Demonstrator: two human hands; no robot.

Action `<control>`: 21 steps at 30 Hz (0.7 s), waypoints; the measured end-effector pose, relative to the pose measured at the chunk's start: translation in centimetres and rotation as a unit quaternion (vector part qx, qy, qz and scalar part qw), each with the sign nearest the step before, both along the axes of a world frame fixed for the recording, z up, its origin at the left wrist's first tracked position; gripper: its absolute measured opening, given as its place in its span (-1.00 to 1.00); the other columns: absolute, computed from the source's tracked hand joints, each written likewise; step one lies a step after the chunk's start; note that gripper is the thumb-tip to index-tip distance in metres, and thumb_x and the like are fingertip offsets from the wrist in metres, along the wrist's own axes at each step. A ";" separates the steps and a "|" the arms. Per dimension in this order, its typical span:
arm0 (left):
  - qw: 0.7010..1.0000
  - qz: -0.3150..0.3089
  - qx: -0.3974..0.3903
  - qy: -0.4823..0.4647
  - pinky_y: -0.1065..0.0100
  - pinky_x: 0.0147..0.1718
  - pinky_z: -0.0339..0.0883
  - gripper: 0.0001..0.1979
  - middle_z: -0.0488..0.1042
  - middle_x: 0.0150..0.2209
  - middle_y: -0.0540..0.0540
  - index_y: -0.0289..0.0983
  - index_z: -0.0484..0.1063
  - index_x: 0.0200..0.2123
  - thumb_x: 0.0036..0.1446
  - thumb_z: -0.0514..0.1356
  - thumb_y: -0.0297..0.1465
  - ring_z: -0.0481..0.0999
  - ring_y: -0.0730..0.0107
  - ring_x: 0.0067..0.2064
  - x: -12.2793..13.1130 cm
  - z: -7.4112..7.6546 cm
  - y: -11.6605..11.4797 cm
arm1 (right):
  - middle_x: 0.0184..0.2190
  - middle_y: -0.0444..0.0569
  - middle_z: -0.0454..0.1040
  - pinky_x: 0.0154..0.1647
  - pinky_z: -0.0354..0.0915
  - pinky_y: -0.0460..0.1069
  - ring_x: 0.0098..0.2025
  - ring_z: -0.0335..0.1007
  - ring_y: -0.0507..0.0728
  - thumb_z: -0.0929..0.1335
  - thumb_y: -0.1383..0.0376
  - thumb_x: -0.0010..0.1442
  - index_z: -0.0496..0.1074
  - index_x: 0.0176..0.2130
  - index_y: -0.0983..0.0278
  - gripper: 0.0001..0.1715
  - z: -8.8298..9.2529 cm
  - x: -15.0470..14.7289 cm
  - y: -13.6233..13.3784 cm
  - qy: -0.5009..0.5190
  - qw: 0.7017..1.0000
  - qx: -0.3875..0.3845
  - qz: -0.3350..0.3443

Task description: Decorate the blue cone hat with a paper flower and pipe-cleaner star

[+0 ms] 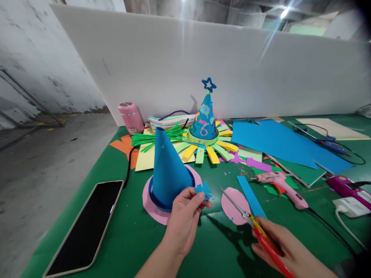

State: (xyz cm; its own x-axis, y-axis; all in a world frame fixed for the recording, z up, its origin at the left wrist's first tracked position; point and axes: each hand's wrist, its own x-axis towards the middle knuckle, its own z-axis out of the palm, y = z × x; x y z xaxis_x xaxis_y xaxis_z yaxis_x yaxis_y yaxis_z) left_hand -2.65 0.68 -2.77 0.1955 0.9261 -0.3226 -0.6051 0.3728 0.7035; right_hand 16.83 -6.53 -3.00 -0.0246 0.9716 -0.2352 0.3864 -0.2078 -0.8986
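Observation:
Between thumb and fingers, my left hand [188,208] pinches a small blue paper cutout [204,189] with notched edges. Just behind it stands a plain blue paper cone hat [169,170] on a pink paper brim [147,200]. My right hand [282,241] is wrapped round the handles of red and yellow scissors [262,235]. Their blades look closed and point up-left over a pink paper oval [232,199]. Tiny blue scraps lie around the oval. A blue paper strip [252,197] rests to the right of it.
A decorated cone hat [204,121] with a star stands at the back, beside green pipe cleaners [145,139] and a pink bottle [131,117]. A phone [87,227] lies left. At right are a pink glue gun [282,187], blue sheets [284,141] and a white charger [350,206].

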 end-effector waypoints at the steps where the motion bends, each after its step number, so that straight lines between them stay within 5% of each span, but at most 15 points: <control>1: 1.000 -0.007 -0.001 0.007 0.46 -0.42 0.22 -0.89 0.40 -0.58 0.03 -0.31 0.33 -0.59 -0.11 0.22 -0.49 0.39 0.51 -0.50 0.0 0.0 0.0 | -0.62 -0.16 0.33 -0.57 0.28 -0.14 -0.56 0.29 0.05 0.39 0.17 -0.13 0.34 -0.51 0.26 -0.78 -0.1 -0.3 0.3 0.036 0.999 -0.003 -0.025; 4: 0.999 -0.032 -0.002 0.029 0.49 -0.45 0.20 -0.87 0.37 -0.61 0.04 -0.32 0.33 -0.61 -0.11 0.23 -0.49 0.37 0.53 -0.53 0.3 0.1 -0.3 | -0.57 -0.15 0.31 -0.52 0.28 -0.11 -0.50 0.32 0.06 0.43 0.16 -0.16 0.29 -0.50 0.25 -0.72 0.1 -1.9 1.7 0.143 0.984 0.008 -0.102; 11: 0.996 -0.069 0.017 0.047 0.48 -0.43 0.18 -0.90 0.39 -0.60 0.03 -0.32 0.36 -0.59 -0.11 0.23 -0.47 0.36 0.53 -0.52 0.7 -0.2 -0.9 | -0.54 -0.20 0.24 -0.70 0.08 -0.14 -0.64 0.11 -0.06 0.40 0.12 -0.13 0.20 -0.44 0.24 -0.64 1.8 -6.5 4.4 0.213 0.967 0.055 -0.128; 21: 0.995 -0.089 0.024 0.041 0.47 -0.45 0.19 -0.93 0.41 -0.56 0.01 -0.33 0.38 -0.56 -0.10 0.22 -0.47 0.35 0.53 -0.53 0.5 0.0 -0.7 | -0.66 -0.30 0.18 -0.70 -0.05 -0.17 -0.70 0.00 -0.11 0.37 0.20 -0.02 0.15 -0.36 0.24 -0.69 0.9 -6.7 4.2 0.304 0.946 0.009 -0.114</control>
